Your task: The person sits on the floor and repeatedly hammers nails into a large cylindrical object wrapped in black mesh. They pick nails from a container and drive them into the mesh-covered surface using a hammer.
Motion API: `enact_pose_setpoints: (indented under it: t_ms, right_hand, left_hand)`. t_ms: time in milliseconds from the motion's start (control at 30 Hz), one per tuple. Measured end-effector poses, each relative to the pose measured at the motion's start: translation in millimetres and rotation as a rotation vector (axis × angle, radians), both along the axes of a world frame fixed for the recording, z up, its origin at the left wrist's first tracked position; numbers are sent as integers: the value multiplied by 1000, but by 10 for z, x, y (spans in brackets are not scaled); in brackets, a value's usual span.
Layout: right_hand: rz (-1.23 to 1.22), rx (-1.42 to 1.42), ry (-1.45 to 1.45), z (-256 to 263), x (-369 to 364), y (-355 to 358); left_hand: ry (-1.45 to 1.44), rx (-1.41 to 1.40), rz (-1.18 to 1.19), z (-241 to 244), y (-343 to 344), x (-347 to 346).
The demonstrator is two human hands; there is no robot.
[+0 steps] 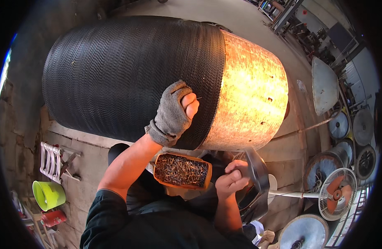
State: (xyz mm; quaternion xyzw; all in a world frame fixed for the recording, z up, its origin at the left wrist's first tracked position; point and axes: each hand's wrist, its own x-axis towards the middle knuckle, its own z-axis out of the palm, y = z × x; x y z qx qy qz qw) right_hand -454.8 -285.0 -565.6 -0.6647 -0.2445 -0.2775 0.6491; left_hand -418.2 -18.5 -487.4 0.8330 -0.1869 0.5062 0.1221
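Observation:
Before me lies a large drum, its left part wrapped in black ridged strip (122,71) and its right part bare, pale and brightly lit (250,90). My left hand (175,113), in a grey fingerless knit glove, is over the black wrapping near its right edge. A thin nail or pin (200,98) sticks out between its thumb and forefinger. My bare right hand (233,180) is a fist below the drum, closed on a dark, blurred object I cannot identify. Beside it a loose black band (261,183) hangs from the drum's lower edge.
An orange tub (156,180) full of nails stands between my hands. To the left are a folding stool (51,162), a lime-green bucket (49,195) and a red container (53,218). A fan (337,194) and several discs or rollers (302,232) crowd the right.

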Motion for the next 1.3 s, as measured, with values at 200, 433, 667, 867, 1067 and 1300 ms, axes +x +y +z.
enact_pose_setpoints:
  t_ms: [200, 433, 667, 867, 1067, 1300]
  right_hand:
    - [-123, -507, 204, -39, 104, 40]
    - [-246, -567, -74, 22, 169, 44]
    - [-188, -451, 50, -16, 85, 39]
    - [-136, -551, 241, -9, 128, 56]
    - [-177, -752, 336, 68, 236, 223]
    - [-283, -439, -97, 108, 203, 216]
  left_hand:
    - [-183, 149, 59, 8, -29, 26]
    - [-112, 104, 114, -50, 0, 61]
    - [-120, 115, 163, -7, -1, 69]
    - [-134, 107, 163, 25, 11, 61]
    - [-75, 12, 240, -42, 15, 102]
    - [-89, 22, 223, 65, -1, 123]
